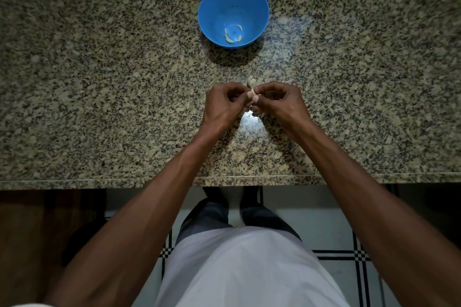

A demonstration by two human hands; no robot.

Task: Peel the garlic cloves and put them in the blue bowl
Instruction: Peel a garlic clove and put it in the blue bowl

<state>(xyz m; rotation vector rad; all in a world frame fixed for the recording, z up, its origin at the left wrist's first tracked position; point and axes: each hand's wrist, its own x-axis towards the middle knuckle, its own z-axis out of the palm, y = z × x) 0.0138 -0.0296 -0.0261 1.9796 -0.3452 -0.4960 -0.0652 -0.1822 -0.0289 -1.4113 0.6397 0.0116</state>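
A blue bowl (233, 0) stands on the granite counter, straight ahead of me, with several peeled garlic cloves (233, 35) at its bottom. Nearer to me, my left hand (224, 104) and my right hand (279, 104) meet fingertip to fingertip over the counter. Both pinch a small garlic clove (254, 92) between thumbs and forefingers; most of it is hidden by my fingers. Just beyond my fingers lies a pale piece of garlic bulb (253, 80) on the counter. Bits of peel (255, 113) show below my hands.
The speckled granite counter (99, 82) runs left to right; its front edge (124, 180) lies close to my body. Below it are a tiled floor and my legs.
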